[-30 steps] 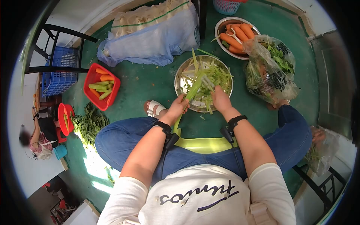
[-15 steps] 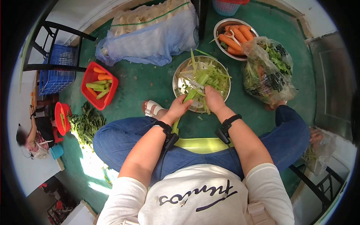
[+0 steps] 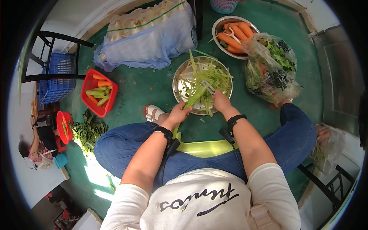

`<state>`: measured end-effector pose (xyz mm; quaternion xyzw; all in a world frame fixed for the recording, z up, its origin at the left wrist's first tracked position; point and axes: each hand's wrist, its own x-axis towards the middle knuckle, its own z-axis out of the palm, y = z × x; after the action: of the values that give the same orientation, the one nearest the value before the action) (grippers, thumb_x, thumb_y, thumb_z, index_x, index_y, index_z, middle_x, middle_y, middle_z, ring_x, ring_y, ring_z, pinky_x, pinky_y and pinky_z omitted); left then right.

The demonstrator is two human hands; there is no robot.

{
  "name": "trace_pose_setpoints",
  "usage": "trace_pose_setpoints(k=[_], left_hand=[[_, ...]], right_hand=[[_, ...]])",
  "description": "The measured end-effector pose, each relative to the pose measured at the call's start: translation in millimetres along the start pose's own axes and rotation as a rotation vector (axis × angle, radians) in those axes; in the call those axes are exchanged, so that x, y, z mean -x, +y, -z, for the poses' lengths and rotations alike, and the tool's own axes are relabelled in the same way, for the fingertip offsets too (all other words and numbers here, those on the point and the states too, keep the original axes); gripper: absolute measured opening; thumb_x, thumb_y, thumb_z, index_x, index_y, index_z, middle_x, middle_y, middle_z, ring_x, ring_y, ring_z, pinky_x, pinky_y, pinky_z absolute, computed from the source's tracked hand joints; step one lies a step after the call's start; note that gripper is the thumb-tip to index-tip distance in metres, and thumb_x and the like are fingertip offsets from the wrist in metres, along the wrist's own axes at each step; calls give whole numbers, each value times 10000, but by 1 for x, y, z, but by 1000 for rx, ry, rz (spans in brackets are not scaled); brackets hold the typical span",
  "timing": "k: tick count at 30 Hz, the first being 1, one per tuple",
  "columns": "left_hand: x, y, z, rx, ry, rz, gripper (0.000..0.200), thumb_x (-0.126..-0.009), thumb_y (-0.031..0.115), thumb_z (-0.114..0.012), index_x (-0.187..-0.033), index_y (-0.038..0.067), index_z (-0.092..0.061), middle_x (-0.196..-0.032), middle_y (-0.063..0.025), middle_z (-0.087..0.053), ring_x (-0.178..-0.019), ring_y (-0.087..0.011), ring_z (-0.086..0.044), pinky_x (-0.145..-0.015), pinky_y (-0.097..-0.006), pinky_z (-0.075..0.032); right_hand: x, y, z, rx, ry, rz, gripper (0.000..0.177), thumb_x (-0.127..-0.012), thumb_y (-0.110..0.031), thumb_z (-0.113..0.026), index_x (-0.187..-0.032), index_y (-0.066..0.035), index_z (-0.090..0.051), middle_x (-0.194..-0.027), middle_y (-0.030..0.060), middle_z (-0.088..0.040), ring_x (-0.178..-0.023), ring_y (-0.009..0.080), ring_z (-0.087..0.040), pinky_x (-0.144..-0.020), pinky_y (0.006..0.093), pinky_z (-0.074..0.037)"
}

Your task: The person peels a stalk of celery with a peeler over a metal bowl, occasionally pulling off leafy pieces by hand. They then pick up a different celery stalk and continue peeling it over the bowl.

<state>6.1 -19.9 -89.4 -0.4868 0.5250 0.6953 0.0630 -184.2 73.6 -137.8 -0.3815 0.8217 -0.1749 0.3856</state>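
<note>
My left hand (image 3: 179, 114) is closed around a long green celtuce stem (image 3: 196, 96), which slants over the near side of a steel basin (image 3: 175, 85). In my right hand (image 3: 221, 100) is a peeler (image 3: 208, 86), its head at the upper part of the stem. Thin pale-green peelings (image 3: 214, 76) lie heaped inside the basin, some hanging over its rim. The stem's lower end runs down past my left wrist toward my lap.
A steel bowl (image 3: 215, 27) holds carrots (image 3: 232, 41) and a white peeler. Beside it sits a clear bag of greens (image 3: 270, 69). Leftward are a red basin (image 3: 85, 86) with carrots and peeled stems, leaves (image 3: 89, 129), and a person (image 3: 36, 147). A large bag (image 3: 145, 42) lies ahead.
My right hand and the peeler have shifted slightly away from my left hand, up along the stem. My left hand keeps its hold. The whole view has shifted a little.
</note>
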Motion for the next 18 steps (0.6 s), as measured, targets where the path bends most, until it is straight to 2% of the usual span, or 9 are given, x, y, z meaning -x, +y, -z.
trace_pose_setpoints(k=[4, 7, 9, 13, 15, 16, 18], left_hand=[[-7, -10, -2, -53, 42, -87, 117, -827, 168, -536, -787, 73, -481, -573, 38, -407, -429, -39, -336, -361, -187, -242], [-9, -11, -1, -86, 38, -100, 117, -827, 168, -533, -783, 74, -479, -576, 35, -409, -420, -41, -330, -354, -191, -238], [-9, -10, -1, -120, 47, -80, 117, -825, 164, -534, -778, 72, -478, -577, 33, -412, -412, -42, -326, -349, -194, -236], [-7, -9, -1, -93, 41, -83, 119, -822, 161, -537, -779, 71, -474, -578, 32, -413, -410, -42, -324, -349, -195, -234], [-7, -9, -1, -119, 35, -112, 110, -821, 160, -538, -803, 70, -477, -577, 33, -409, -409, -43, -321, -350, -195, -234], [-7, -9, 0, -118, 35, -114, 110, -821, 160, -538, -803, 70, -477, -577, 33, -409, -409, -43, -321, -350, -195, -234], [-6, -8, 0, -120, 40, -115, 105, -824, 161, -534, -815, 70, -484, -577, 37, -408, -415, -42, -328, -357, -191, -240]], right_hand=[[-1, 2, -10, -7, 64, 23, 191, -824, -147, -470, -901, 23, -428, -808, 249, -554, -795, 393, -538, -688, 459, -414], [-4, 2, -11, -17, -42, -70, 206, -827, -163, -467, -895, 30, -441, -838, 254, -552, -819, 393, -534, -702, 450, -417], [-11, 14, -26, -63, 26, 3, 237, -838, -174, -462, -904, 48, -410, -814, 246, -524, -762, 383, -527, -660, 432, -403], [-16, 15, -34, -170, -4, -44, 266, -833, -196, -481, -907, 47, -404, -780, 218, -532, -714, 348, -532, -637, 410, -404], [-13, 6, -24, -328, -137, -169, 288, -827, -214, -498, -909, 45, -402, -745, 190, -535, -666, 317, -527, -617, 388, -404], [-11, 2, -19, -327, -135, -168, 288, -827, -214, -498, -909, 45, -402, -745, 190, -535, -666, 317, -527, -617, 388, -404], [-7, -4, -11, -509, -225, -251, 272, -833, -207, -479, -913, 42, -406, -733, 206, -538, -678, 351, -533, -625, 411, -408]])
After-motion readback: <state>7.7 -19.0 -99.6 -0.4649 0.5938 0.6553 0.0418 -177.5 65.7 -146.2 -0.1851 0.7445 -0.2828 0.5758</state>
